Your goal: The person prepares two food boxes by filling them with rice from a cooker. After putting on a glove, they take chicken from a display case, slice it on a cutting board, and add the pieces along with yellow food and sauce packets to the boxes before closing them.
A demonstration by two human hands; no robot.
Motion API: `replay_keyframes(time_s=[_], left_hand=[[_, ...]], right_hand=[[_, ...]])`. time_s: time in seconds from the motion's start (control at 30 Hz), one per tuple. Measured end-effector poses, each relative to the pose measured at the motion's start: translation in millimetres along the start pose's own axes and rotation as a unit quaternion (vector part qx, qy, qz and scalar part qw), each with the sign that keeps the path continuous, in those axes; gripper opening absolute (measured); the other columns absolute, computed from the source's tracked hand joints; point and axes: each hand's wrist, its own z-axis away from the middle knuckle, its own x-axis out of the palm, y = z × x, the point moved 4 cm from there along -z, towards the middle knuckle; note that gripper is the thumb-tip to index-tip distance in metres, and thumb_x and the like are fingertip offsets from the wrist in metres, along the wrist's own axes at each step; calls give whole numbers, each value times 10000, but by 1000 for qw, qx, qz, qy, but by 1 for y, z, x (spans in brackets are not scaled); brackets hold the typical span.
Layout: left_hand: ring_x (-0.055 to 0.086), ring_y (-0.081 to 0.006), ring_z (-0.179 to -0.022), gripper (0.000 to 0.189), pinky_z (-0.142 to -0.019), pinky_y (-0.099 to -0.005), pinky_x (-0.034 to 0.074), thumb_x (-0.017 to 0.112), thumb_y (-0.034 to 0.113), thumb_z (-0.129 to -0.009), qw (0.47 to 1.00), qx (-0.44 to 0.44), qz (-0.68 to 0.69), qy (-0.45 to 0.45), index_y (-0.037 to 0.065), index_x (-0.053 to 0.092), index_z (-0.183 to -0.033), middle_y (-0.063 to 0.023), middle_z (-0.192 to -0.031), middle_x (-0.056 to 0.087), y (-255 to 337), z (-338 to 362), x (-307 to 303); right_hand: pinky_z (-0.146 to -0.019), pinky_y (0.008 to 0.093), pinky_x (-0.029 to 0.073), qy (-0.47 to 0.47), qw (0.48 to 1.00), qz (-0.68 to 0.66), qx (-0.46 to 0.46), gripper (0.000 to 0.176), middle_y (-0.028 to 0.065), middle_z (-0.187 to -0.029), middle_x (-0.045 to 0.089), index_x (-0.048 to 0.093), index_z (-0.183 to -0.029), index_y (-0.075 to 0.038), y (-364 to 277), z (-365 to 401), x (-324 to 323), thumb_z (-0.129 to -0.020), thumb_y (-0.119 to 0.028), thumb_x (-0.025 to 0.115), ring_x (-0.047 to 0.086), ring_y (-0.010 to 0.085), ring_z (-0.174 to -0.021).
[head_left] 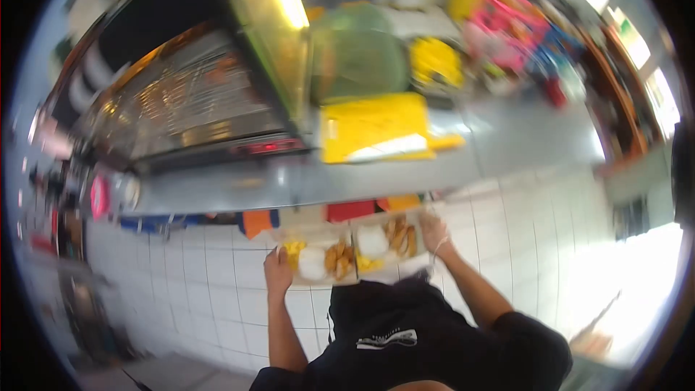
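Observation:
Two open food boxes, the left box point(331, 233) and the right box point(394, 270), are held side by side in front of my body, above the tiled floor. Fingers of my left hand point(278, 272) are closed on the outer edge of the left box. At the far edge of the right box, my right hand point(434, 234) grips its side. Each box holds a white mound that looks like rice point(313, 264), brown fried pieces point(339, 260) and some yellow food point(294, 252). Motion blur hides the finger details.
A steel counter point(362, 187) runs across ahead. On it are a lit glass display cabinet point(195, 101), a yellow cutting board point(376, 119) with a wide blade, a green translucent tub point(358, 54), a yellow item point(436, 61) and pink bags point(507, 29).

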Motion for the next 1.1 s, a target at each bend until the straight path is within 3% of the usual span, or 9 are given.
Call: replay_keyframes(time_s=[0.2, 0.27, 0.33, 0.5, 0.73, 0.87, 0.93, 1.0, 1.1], left_hand=[[668, -434, -1006, 336, -874, -450, 501, 465, 180, -1022, 973, 174, 141, -59, -31, 644, -1212, -268, -1086, 694, 187, 3, 219], [663, -446, -1014, 339, -867, -454, 501, 471, 194, -1020, 980, 109, 158, -47, -30, 650, -1201, -283, -1089, 689, 214, -9, 304], [651, -465, -1023, 346, -861, -475, 495, 475, 223, -1017, 967, 115, 164, -154, -12, 654, -1198, -288, -1099, 684, 264, -18, 371], [643, -474, -1031, 355, -903, -528, 499, 478, 292, -1012, 984, 140, 23, -110, 34, 671, -1161, -256, -1076, 699, 379, -34, 471], [619, -448, -1101, 381, -943, -517, 494, 466, 316, -1009, 975, 123, -4, -183, 50, 639, -1221, -288, -1154, 653, 457, -78, 570], [565, -435, -1196, 406, -993, -491, 471, 487, 316, -987, 933, 141, 16, -332, 62, 602, -1282, -327, -1278, 567, 488, -90, 598], [616, -417, -1119, 403, -954, -494, 487, 524, 324, -971, 898, 279, -140, -308, 63, 613, -1266, -281, -1201, 631, 501, -85, 565], [665, -378, -1012, 369, -888, -469, 514, 563, 298, -962, 870, 267, -106, -402, 48, 619, -1228, -209, -1094, 690, 540, -97, 502], [686, -342, -933, 272, -828, -415, 532, 580, 218, -959, 907, 317, 0, -277, 35, 622, -1156, -160, -1008, 707, 638, -131, 445]], right_hand=[[-953, 469, 497, 133, 980, 44, 144, 352, 286, -1166, 648, 658, -1219, -19, 116, 33, -238, -1007, -213, 456, 605, 444, -1129], [-946, 477, 501, 151, 978, 64, 126, 349, 285, -1146, 653, 644, -1233, -15, 169, 18, -298, -991, -174, 448, 612, 445, -1102], [-950, 480, 501, 106, 975, 171, 90, 359, 276, -1134, 660, 632, -1240, -12, 233, -7, -349, -977, -135, 420, 621, 444, -1074], [-988, 454, 501, 115, 939, 315, 78, 373, 215, -1242, 637, 597, -1301, -85, 389, -85, -427, -1008, -190, 393, 601, 401, -1158], [-1006, 462, 488, 87, 951, 262, 137, 401, 220, -1223, 646, 643, -1230, -59, 394, -172, -509, -1028, -245, 351, 598, 403, -1160], [-978, 455, 488, 76, 942, 289, 153, 394, 230, -1176, 669, 690, -1155, -46, 465, -234, -542, -1012, -283, 408, 608, 402, -1145], [-920, 463, 497, 106, 953, 227, 169, 358, 234, -1159, 673, 687, -1156, -50, 485, -241, -555, -983, -286, 480, 631, 403, -1089], [-877, 449, 509, 134, 970, 146, 138, 343, 211, -1132, 691, 670, -1196, -58, 481, -239, -572, -960, -268, 537, 662, 380, -1031], [-874, 371, 519, 172, 958, -35, 228, 391, 128, -1096, 719, 665, -1256, -43, 442, -203, -589, -941, -264, 596, 684, 278, -1009]])
